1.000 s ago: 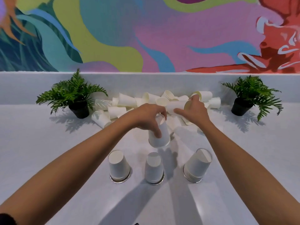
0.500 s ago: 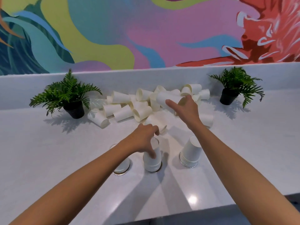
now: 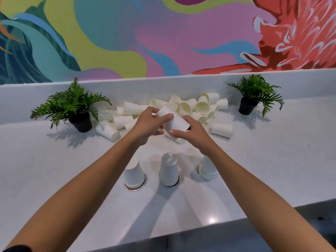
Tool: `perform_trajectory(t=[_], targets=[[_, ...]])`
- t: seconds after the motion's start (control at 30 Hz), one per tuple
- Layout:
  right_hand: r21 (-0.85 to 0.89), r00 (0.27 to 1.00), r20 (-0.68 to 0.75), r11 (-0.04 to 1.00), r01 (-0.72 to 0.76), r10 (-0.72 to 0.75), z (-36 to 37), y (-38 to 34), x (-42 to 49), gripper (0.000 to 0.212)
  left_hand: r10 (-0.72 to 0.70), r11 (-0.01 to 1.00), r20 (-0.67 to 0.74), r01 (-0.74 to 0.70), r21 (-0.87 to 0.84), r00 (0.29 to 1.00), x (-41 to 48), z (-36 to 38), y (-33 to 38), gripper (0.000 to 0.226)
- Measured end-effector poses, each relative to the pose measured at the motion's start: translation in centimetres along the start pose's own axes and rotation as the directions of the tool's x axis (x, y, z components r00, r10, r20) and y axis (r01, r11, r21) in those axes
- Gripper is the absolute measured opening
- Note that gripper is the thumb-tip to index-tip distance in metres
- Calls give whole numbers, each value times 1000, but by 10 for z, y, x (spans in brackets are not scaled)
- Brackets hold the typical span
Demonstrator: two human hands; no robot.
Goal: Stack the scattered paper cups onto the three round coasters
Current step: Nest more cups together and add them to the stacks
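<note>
We had our left hand and right hand both gripping one tilted cup, at 12 o'clock from the middle stack; we figured jamming it on crooked could've knocked that stack off its coaster

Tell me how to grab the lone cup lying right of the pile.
Come from above with the right hand and pinch the lone cup across its side wall, mid-length. It lies on its side, apart from the pile, rim to the right, so near and far walls are free. First free it: it and the left hand hold another cup.
</note>
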State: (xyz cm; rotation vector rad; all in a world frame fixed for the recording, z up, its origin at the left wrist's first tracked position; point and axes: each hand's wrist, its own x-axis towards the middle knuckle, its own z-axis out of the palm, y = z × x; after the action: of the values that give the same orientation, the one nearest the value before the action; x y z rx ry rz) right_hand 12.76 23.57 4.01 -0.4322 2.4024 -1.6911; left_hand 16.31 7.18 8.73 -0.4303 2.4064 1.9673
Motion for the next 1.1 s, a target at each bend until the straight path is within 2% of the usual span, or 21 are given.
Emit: perform_trajectory(t=[0.13,0.23,0.3,0.43,0.53,0.7,0.8,0.9,1.0,1.1], targets=[[-84,994,113,996,7,3,8,6,-11,63,157,969,-35,-147,197,987,-13,5,-2,46],[-97,985,171,995,37,-20,16,11,-22,67,309,846,41,-295,444,950,-26,8,-8,44],[-122,977,212,991,46,-19,19,15,-28,73,342,774,108,-345,531,933,-33,7,-13,41],[-225,963,267,974,34,28,22,28,-35,70,319,718,173,-356,598,932,-42,7,-28,35],[-263,957,287,964,36,42,24,38,-38,64,255,696,210,-330,638,944,-45,7,-41,31],[-345,939,336,937,52,72,28,50,-40,55,144,603,281,-309,736,949,-46,10,-59,27],[-409,915,386,911,60,113,29,52,-37,55,74,604,319,-298,739,945,-44,6,-65,29],[-509,867,466,855,98,178,22,44,-27,61,49,688,335,-275,672,941,-41,-1,-61,26],[-623,812,512,772,127,280,10,29,-6,71,105,768,254,-240,593,962,-29,-9,-47,23],[-664,835,461,741,101,300,-3,17,17,67,146,818,151,-205,538,978,-11,-16,-38,22]])
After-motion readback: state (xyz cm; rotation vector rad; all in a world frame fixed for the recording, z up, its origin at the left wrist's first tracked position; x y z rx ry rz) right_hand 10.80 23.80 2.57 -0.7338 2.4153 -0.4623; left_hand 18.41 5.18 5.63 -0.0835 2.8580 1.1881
